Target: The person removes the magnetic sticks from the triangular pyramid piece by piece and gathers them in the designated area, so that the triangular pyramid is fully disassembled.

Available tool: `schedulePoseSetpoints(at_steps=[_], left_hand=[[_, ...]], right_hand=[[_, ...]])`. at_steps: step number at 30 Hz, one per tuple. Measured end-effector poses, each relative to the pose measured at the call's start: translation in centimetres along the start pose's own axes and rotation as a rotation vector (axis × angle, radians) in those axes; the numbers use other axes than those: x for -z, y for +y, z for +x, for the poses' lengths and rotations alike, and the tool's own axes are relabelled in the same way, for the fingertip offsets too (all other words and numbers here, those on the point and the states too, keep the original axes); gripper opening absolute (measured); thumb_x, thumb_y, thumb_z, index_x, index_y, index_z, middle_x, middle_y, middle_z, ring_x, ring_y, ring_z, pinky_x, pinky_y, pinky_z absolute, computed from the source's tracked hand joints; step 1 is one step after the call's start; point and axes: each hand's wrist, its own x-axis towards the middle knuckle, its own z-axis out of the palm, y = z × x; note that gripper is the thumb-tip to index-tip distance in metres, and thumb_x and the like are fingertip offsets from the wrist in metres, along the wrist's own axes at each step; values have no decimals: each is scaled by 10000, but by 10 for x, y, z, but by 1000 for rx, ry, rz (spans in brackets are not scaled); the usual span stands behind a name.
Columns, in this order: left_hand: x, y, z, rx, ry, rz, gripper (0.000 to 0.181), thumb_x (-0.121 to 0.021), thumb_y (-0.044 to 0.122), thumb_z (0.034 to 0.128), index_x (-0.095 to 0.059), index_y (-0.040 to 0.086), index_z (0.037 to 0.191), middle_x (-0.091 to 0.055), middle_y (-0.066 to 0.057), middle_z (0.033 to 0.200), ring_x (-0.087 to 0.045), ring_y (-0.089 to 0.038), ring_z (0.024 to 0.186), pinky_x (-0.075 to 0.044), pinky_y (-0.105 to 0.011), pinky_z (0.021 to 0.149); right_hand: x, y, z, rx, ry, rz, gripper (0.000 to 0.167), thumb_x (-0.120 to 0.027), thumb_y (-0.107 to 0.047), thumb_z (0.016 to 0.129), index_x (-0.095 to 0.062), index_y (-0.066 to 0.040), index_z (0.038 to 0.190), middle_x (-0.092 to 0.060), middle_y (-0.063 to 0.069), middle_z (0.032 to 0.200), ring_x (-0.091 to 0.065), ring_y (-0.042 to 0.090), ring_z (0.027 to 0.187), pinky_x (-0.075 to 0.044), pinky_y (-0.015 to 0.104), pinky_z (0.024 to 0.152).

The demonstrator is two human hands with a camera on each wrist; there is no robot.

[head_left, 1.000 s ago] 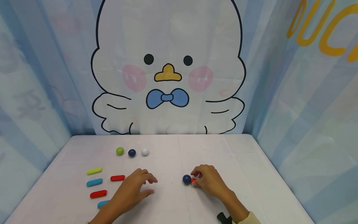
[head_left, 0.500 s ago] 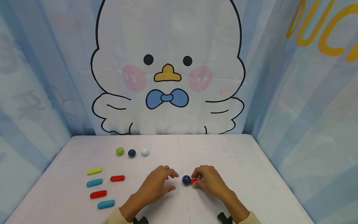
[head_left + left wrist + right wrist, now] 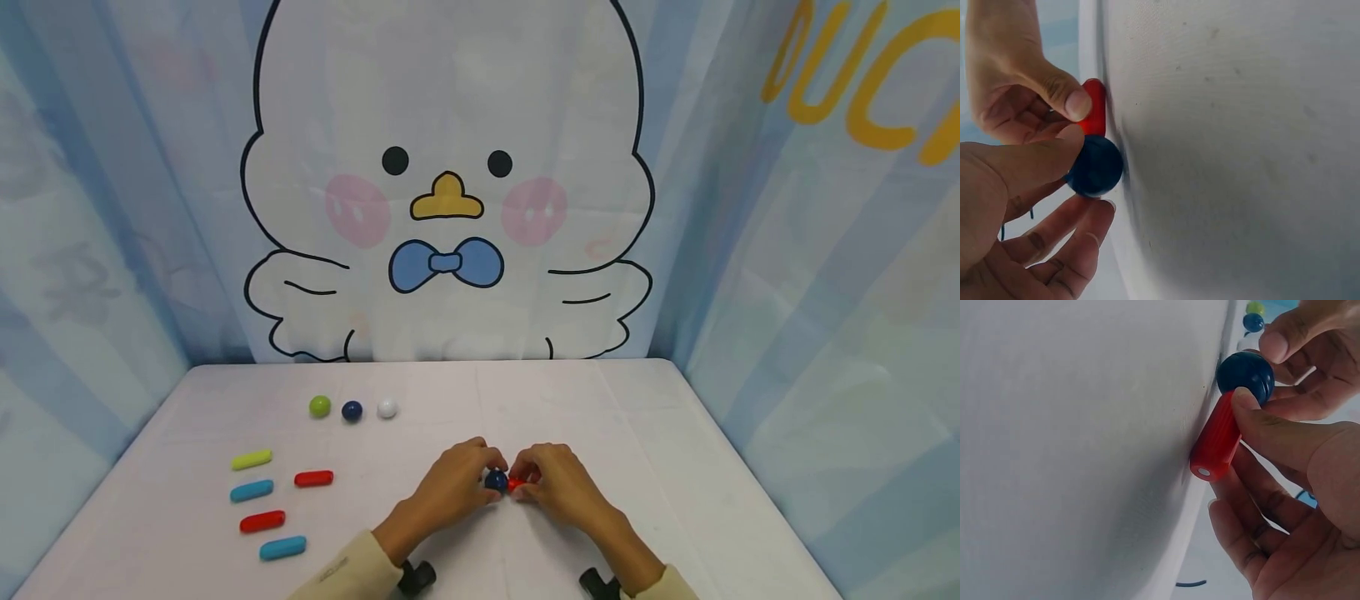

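Observation:
In the head view my left hand point(image 3: 457, 487) has its thumb and fingers around a dark blue ball point(image 3: 496, 481). The left wrist view shows the thumb on one side of this ball point(image 3: 1096, 166) and curled fingers on the other. Between thumb and fingers, my right hand point(image 3: 558, 483) pinches a short red rod point(image 3: 1215, 440) with rounded edges and a small pale disc in its end. Rod and ball touch end to end, low at the white tabletop. Part of the rod is hidden behind the right thumb.
At the back left stand a green ball point(image 3: 319, 407), another dark blue ball point(image 3: 352, 411) and a white ball point(image 3: 387, 407). Left of the hands lie a yellow-green rod point(image 3: 251, 459), blue rods point(image 3: 282, 547) and red rods point(image 3: 262, 522). A printed curtain point(image 3: 450, 317) hangs behind the table.
My left hand has moved right from near the loose rods and closed its fingers around the dark blue ball. The right hand has stayed nearly still, holding the red rod.

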Motion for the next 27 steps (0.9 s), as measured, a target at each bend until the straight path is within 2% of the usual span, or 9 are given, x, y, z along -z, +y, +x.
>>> schedulePoseSetpoints(at_steps=[7,14,27], left_hand=[[-5,1,5,10,29,16,288,-923,194,832,-785,159,1082,-673,48,932,-566,-60,830,-504,-275,791],[-5,3,4,-1,38,18,309,-934,169,812,-777,136,1077,-683,31,941,-600,-87,866,-527,-310,831],[-5,3,2,5,-3,-26,300,-862,16,841,-766,134,1100,-718,30,1006,-670,-137,998,-548,-406,983]], right_hand=[[3,0,-1,-43,-20,-10,204,-931,-112,791,-791,-211,902,-685,-114,816,-561,69,759,-434,238,709],[3,2,-2,-18,-16,4,208,-928,-76,783,-787,-198,876,-693,-108,802,-575,80,737,-432,232,677],[2,1,0,-22,-19,1,201,-924,-100,790,-784,-209,884,-691,-126,806,-570,79,749,-425,249,704]])
